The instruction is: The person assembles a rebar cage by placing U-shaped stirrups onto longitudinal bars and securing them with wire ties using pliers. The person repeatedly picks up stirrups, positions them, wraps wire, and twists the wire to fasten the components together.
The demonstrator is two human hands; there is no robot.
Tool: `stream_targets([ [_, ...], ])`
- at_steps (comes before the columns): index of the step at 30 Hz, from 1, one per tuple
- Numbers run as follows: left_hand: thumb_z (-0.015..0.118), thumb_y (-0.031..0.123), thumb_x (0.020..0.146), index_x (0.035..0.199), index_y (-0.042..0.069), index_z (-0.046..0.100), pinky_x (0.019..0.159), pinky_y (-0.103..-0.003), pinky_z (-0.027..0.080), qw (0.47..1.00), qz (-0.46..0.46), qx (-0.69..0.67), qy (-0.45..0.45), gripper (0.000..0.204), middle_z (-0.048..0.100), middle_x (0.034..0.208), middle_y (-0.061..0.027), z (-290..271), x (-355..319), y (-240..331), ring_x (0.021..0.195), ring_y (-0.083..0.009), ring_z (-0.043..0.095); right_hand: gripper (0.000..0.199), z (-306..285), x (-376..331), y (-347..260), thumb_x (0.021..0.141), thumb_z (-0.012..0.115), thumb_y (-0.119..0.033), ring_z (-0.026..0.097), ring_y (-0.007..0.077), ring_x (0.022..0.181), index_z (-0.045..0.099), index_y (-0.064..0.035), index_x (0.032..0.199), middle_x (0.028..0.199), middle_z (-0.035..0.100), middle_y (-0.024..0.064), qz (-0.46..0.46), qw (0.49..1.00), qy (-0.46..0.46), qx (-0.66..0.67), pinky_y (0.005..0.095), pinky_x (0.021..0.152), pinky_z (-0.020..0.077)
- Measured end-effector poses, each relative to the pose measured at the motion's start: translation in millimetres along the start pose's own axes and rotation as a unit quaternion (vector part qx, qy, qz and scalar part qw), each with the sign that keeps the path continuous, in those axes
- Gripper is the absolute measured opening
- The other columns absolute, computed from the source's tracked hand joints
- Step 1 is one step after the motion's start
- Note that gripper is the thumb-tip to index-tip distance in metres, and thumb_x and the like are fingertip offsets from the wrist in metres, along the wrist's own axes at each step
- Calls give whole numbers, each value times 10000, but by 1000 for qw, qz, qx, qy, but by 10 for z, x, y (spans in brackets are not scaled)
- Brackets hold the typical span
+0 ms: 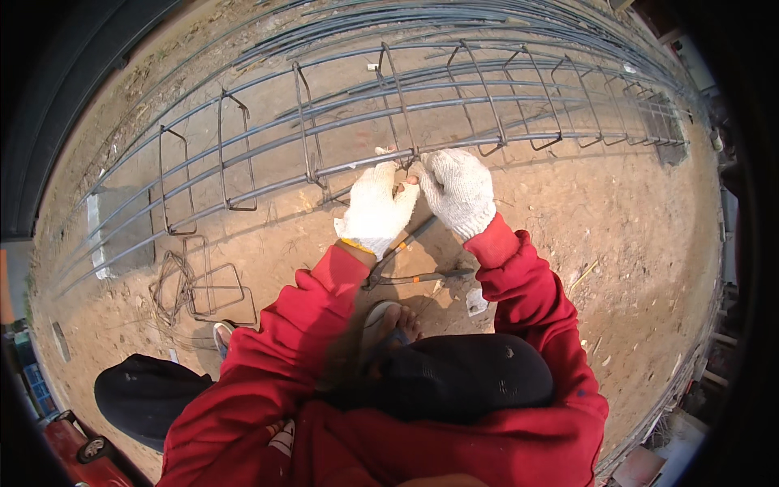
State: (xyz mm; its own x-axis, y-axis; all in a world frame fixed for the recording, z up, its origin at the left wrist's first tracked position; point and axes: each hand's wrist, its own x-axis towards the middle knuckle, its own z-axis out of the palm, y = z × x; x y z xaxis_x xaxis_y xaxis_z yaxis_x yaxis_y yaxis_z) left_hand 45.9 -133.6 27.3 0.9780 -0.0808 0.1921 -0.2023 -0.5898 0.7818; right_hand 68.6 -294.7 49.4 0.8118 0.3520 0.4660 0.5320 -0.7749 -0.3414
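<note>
A long rebar cage (357, 164) of straight bars and square stirrups runs across in front of me. Both my hands wear white knit gloves and meet at its near bar, where a stirrup (401, 97) crosses. My left hand (378, 209) is closed at this joint, its fingers reaching around the bar and a bare thumb tip showing. Just to the right, my right hand (459, 193) is closed in a pinch beside the joint. Whatever lies between its fingers is too small or hidden to make out.
Below my hands a long-handled tool with orange bands (422, 278) lies on the dirt, near my sandaled foot (381, 321). Loose bent stirrups (195, 286) lie at left. Blocks (130, 235) stand under the cage's ends. Long loose bars (389, 32) lie behind it.
</note>
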Motion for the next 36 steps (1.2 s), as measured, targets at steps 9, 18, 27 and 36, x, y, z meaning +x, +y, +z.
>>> stream_targets([
  [9, 536, 204, 1013, 1011, 26, 595, 413, -185, 333, 485, -405, -723, -279, 187, 539, 731, 10, -504, 269, 494, 518, -43, 438, 168, 103, -85, -4, 909, 656, -208, 634, 294, 701, 642, -50, 854, 741, 633, 87, -6, 993, 35, 109, 379, 623, 504],
  [18, 509, 267, 1032, 1155, -31, 592, 826, -407, 586, 273, -397, -874, -66, 333, 643, 980, -152, -66, -289, 284, 949, -300, 638, 254, -122, -124, -29, 847, 733, -231, 652, 289, 718, 730, -65, 1040, 803, 690, 107, 2, 995, 45, 93, 357, 626, 517],
  [27, 467, 377, 1035, 1270, 20, 575, 980, -468, 504, 395, -288, -862, -135, 442, 637, 1188, -147, 278, -23, 93, 1088, -319, 618, 333, -472, -25, -560, 846, 739, -330, 600, 349, 551, 654, -35, 715, 628, 600, 165, 109, 991, -38, 67, 398, 511, 460],
  [36, 513, 311, 1032, 1213, 49, 609, 959, -441, 513, 486, -267, -827, -95, 332, 646, 1183, -115, 399, 15, 21, 1064, -285, 635, 187, -695, 348, -400, 876, 656, -233, 622, 362, 601, 665, -63, 798, 640, 607, 164, 19, 997, -49, -50, 427, 541, 485],
])
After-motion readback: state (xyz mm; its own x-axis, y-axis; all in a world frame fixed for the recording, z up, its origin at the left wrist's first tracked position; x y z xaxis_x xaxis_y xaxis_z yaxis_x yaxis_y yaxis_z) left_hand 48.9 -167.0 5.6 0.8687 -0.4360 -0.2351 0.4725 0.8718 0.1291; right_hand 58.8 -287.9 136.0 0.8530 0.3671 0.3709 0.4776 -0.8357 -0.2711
